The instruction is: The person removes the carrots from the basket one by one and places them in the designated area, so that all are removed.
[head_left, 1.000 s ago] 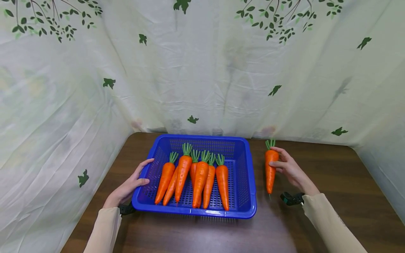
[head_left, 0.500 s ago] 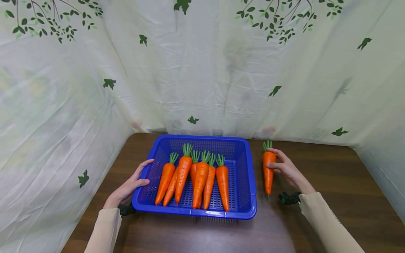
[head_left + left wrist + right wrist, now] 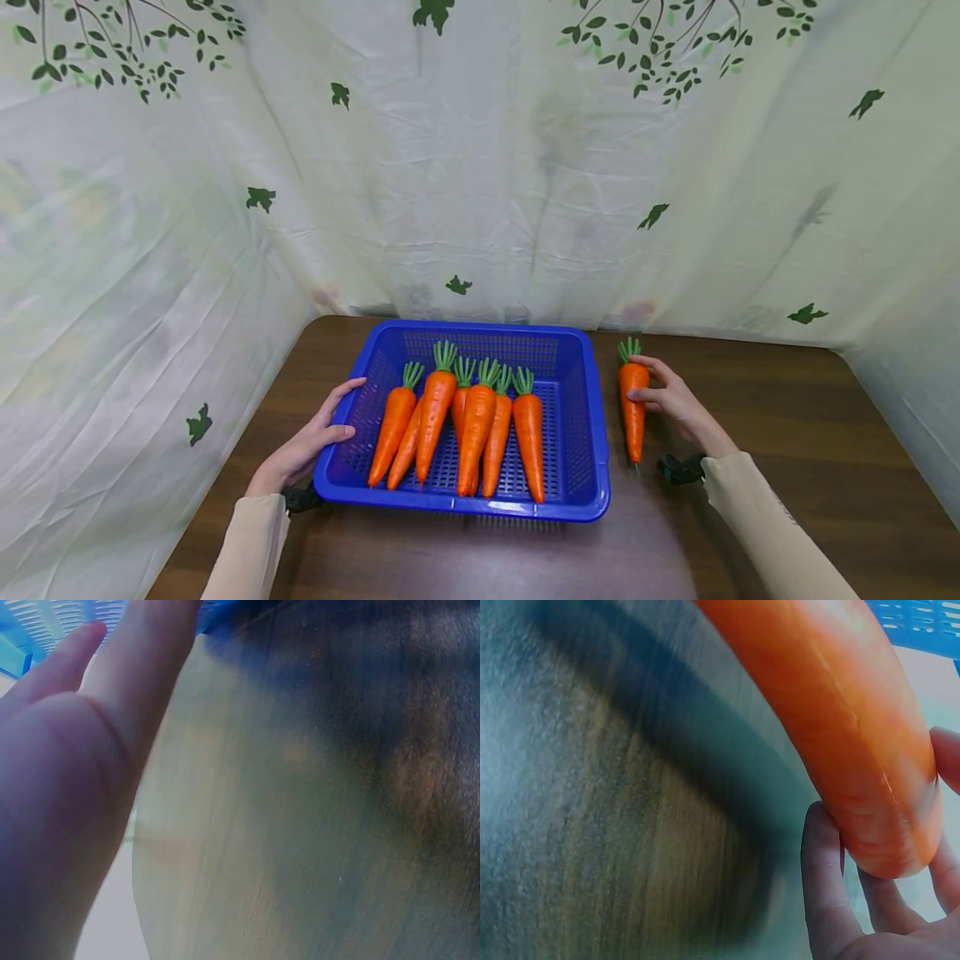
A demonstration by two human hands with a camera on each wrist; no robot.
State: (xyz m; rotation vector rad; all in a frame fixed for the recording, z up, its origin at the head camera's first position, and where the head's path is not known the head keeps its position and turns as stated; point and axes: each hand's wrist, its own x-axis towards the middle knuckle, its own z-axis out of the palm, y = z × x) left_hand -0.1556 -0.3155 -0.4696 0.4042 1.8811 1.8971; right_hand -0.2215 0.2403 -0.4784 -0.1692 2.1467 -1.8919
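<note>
Carrot point(image 3: 634, 432) pinched in the right hand point(image 3: 673, 406), the left hand point(image 3: 302, 448) well apart, apparently gripping the blue basket point(image 3: 465, 505)

The head view is evenly lit and acceptably sharp; a pale glare patch lies on the table point(image 3: 517, 562) before the basket point(image 3: 597, 425), whose near rim carries a bright highlight. The left wrist view is hazy and blue-tinged, the left hand point(image 3: 67, 772) in shade. In the right wrist view, a soft-edged shadow lies beside the carrot point(image 3: 840, 705); glare whitens the left edge.
</note>
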